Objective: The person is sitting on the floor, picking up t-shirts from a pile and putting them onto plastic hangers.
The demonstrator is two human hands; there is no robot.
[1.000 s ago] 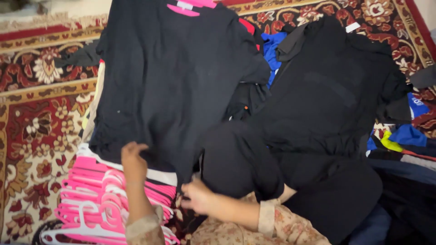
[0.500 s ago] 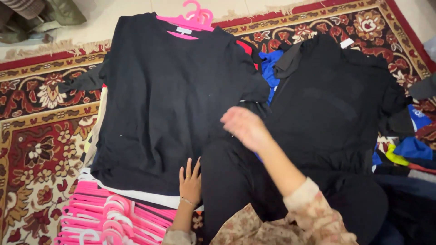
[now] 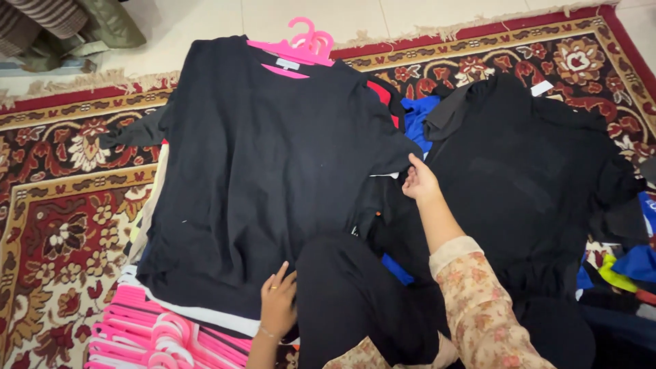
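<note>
A black T-shirt (image 3: pixel 266 171) on a pink hanger (image 3: pixel 304 46) lies flat on top of a stack of hung clothes. My left hand (image 3: pixel 278 304) rests palm down on its bottom hem, fingers apart. My right hand (image 3: pixel 419 181) reaches forward and pinches the tip of the shirt's right sleeve. Right of it lies a second black garment (image 3: pixel 533 184), spread over a heap of clothes.
A red patterned carpet (image 3: pixel 61 225) lies under everything. Loose pink hangers (image 3: pixel 164 338) are piled at the lower left. Blue cloth (image 3: pixel 417 113) and other coloured clothes (image 3: pixel 625 266) stick out of the right heap. My black-trousered knee (image 3: pixel 355 294) is in front. Pale floor tiles run along the top.
My left hand slid from the hangers up onto the shirt's hem. My right hand rose from near my lap, moved forward and took the sleeve tip. The view shifted towards the shirt's top.
</note>
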